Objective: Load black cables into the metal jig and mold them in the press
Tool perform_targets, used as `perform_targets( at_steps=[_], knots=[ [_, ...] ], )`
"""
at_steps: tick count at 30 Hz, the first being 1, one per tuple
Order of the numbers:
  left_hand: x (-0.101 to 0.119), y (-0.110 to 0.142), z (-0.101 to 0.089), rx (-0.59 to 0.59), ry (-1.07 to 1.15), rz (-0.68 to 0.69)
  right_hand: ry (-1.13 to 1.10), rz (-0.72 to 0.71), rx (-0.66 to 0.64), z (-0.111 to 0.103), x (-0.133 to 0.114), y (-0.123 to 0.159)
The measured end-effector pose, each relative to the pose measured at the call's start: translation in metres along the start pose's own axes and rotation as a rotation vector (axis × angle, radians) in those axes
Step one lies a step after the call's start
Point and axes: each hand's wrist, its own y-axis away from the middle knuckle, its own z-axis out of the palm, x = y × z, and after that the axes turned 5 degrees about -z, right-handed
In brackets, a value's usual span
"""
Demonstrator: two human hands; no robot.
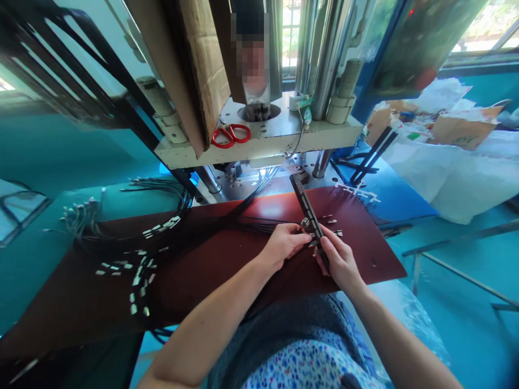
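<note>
My right hand (340,260) is wrapped round the lower end of a long dark bar-shaped fixture (306,207), held tilted above a red-brown board (211,292). Fingers of my left hand (284,244) pinch a small metal-ended cable connector (305,222) against the bar's left side. Further small connectors show along the bar between my two hands, partly covered by fingers. Thin black cables (257,227) run from the left toward my left hand. Several loose connector ends (339,233) lie just right of the bar.
A press with a pale metal plate (190,154) stands behind the board, with red-handled scissors (231,136) and cardboard (208,75) on it. Bundled cables with connectors (140,278) lie left. At right are black rods (373,155), a white plastic sprue (359,191) and a large white bag (450,186).
</note>
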Motion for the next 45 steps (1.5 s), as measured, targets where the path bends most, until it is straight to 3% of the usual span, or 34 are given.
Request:
perform_targets(
  at_steps=[3,8,14,19,26,33,37,45],
  knots=[
    [0.001,0.0,0.003,0.041,0.027,-0.01,0.088,-0.033,0.0,0.002,-0.001,0.0],
    [-0.003,0.002,0.004,0.143,0.011,0.083,0.193,-0.041,-0.038,0.006,-0.004,-0.002],
    [-0.001,0.001,-0.009,-0.031,0.045,0.053,0.035,0.0,0.041,0.003,-0.005,-0.001],
    [0.002,-0.005,-0.019,-0.005,0.138,0.044,-0.016,0.028,0.067,0.003,-0.008,0.001],
    [0.003,-0.006,-0.013,0.158,-0.034,0.096,-0.063,0.045,0.039,-0.002,-0.004,-0.001],
    [-0.003,-0.005,-0.014,0.202,-0.287,0.335,-0.053,0.064,0.017,-0.004,-0.006,-0.002],
    [-0.003,-0.005,-0.014,0.253,-0.482,0.377,-0.019,0.062,-0.003,-0.004,-0.006,-0.003],
    [-0.005,-0.009,-0.012,0.262,-0.303,0.331,0.192,0.019,-0.092,0.001,-0.009,-0.004]
  ],
)
